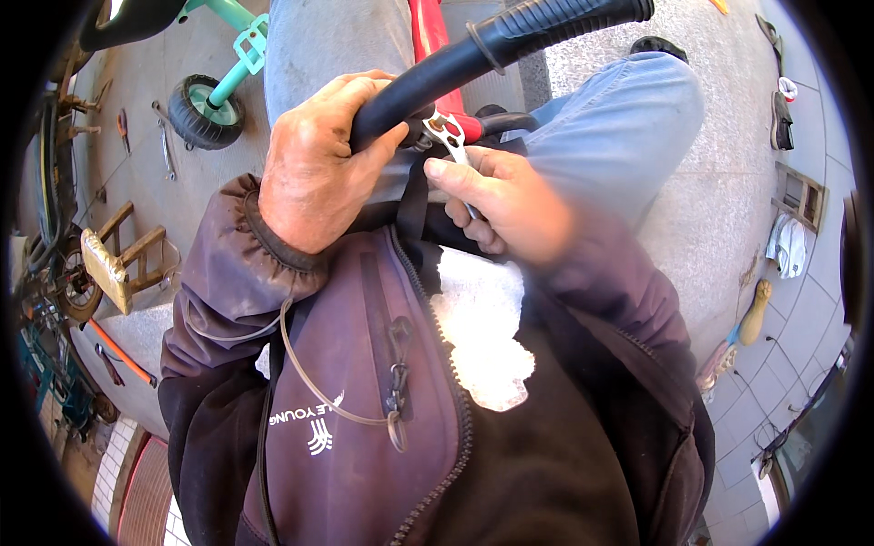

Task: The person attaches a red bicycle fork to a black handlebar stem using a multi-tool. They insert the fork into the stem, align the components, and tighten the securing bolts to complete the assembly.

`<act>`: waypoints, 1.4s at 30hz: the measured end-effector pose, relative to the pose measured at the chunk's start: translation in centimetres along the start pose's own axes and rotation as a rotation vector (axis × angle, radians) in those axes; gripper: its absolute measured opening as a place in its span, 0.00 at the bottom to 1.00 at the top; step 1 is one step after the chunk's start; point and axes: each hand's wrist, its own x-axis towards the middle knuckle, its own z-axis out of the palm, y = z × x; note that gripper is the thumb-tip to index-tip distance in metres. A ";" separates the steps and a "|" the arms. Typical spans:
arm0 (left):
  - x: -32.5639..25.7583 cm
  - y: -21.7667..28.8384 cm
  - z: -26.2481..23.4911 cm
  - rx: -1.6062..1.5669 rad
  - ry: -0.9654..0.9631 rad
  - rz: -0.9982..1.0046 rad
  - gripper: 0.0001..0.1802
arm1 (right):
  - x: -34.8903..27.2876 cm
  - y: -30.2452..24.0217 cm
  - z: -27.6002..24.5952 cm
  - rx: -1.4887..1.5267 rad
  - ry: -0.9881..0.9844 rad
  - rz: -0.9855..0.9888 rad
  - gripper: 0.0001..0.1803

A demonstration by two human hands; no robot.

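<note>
A black curved bar (pixel 437 77) with a ribbed grip at its far end runs from the middle up to the upper right. My left hand (pixel 319 164) is closed around its near end, thumb underneath. My right hand (pixel 510 196) is closed on a silver wrench (pixel 448 135), whose head sits at a bolt beside the bar. The handle passes down between my fingers. Behind the wrench, a red metal tube (pixel 426 27) rises between my knees. The bolt's joint is partly hidden by my hands.
On the left floor stand a teal frame with a black wheel (pixel 202 111), another wrench (pixel 166 146), pliers (pixel 123 127), a small wooden stool (pixel 118 259) and an orange-handled tool (pixel 118 350). Shoes (pixel 781 118) and a white cloth (pixel 787 246) lie at the right.
</note>
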 end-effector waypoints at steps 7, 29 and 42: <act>-0.1 -0.2 0.1 -0.019 0.009 -0.007 0.14 | -0.1 0.0 -0.2 -0.027 -0.020 0.017 0.17; 0.1 -0.4 0.1 -0.013 0.010 0.016 0.15 | 3.2 3.7 -1.8 -0.299 0.205 -0.444 0.13; -0.4 -0.7 0.0 -0.002 0.015 0.023 0.15 | 2.1 0.6 -2.4 -0.149 0.053 -0.234 0.15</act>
